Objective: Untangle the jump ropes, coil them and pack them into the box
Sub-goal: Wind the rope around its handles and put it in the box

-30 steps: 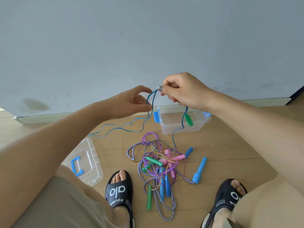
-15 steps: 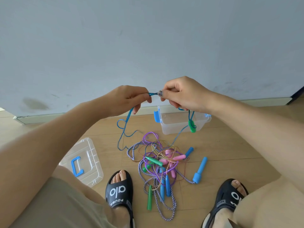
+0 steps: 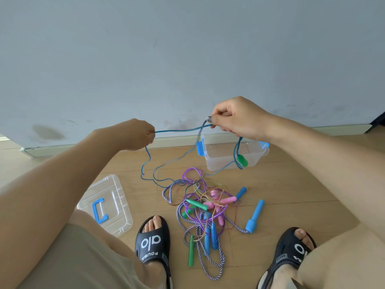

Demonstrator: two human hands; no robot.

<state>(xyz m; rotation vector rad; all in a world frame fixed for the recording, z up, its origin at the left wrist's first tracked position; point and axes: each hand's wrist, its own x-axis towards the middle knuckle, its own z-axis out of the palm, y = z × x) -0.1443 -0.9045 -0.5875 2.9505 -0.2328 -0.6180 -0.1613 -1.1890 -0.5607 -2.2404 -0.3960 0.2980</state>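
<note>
A thin blue jump rope (image 3: 179, 129) stretches in the air between my hands. My left hand (image 3: 137, 135) pinches it at the left. My right hand (image 3: 235, 119) grips a gathered loop of it above the box. One green handle (image 3: 242, 160) of this rope dangles below my right hand, in front of the clear box (image 3: 210, 159) with blue latches. The rope's slack hangs down to a tangled pile of ropes (image 3: 208, 209) on the floor, with purple, striped and yellowish cords and pink, green and blue handles.
The clear lid (image 3: 116, 203) with a blue handle lies on the wooden floor at the left. My feet in black slippers (image 3: 153, 240) (image 3: 291, 251) flank the pile. A grey wall with a skirting board stands right behind the box.
My left hand has slid left along the blue rope, away from my right hand, drawing a longer stretch taut. The green handle hangs a little lower.
</note>
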